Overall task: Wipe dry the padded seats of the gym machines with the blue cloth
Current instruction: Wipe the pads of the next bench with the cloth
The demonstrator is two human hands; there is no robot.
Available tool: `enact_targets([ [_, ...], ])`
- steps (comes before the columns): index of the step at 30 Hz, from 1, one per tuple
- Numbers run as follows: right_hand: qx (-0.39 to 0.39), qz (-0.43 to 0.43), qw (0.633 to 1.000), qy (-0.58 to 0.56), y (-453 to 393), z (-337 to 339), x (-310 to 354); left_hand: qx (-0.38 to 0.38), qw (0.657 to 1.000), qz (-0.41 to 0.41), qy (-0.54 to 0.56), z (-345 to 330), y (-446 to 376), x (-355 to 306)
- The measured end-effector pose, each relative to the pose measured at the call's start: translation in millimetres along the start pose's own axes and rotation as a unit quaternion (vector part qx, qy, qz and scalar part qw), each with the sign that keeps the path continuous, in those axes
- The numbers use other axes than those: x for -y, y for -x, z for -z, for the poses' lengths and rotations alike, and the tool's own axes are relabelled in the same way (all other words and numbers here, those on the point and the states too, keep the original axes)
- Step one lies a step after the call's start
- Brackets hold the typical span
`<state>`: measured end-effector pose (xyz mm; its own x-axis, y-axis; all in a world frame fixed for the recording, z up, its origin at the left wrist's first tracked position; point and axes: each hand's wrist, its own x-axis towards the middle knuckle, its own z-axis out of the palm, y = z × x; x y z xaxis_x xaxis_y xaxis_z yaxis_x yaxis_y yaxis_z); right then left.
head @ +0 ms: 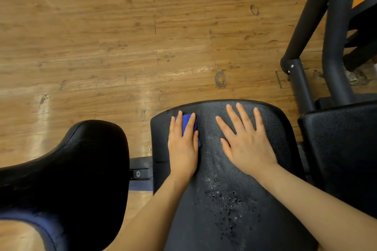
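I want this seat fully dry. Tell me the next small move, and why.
Probably draw the left hand and blue cloth back toward you and rightward, over the droplets. They still bead on the padded seat nearer you, while the cloth lies at its far left corner.

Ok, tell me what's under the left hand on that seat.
The blue cloth lies under the left hand, pressed flat on the padded seat. Only its far end and right edge show between and beside the fingers; the rest is covered by the palm.
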<state>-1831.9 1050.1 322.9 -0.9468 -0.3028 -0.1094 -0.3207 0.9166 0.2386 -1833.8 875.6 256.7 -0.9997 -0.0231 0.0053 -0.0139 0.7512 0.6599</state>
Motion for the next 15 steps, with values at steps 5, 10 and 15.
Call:
enact_targets([
  [5, 0.004, 0.0, 1.0, 0.002, 0.8, -0.6, -0.3, 0.024, 1.0, 0.001, -0.001, 3.2, 33.1, 9.4],
  [10, 0.002, 0.004, 1.0, 0.008, 0.3, -1.9, 0.2, 0.03, 1.0, -0.008, -0.006, 6.6, 23.3, 12.6],
  [15, 0.0, 0.001, 1.0, 0.007, 0.0, -1.6, -0.6, 0.039, 0.999, 0.002, 0.008, 11.5, -24.4, 16.7],
])
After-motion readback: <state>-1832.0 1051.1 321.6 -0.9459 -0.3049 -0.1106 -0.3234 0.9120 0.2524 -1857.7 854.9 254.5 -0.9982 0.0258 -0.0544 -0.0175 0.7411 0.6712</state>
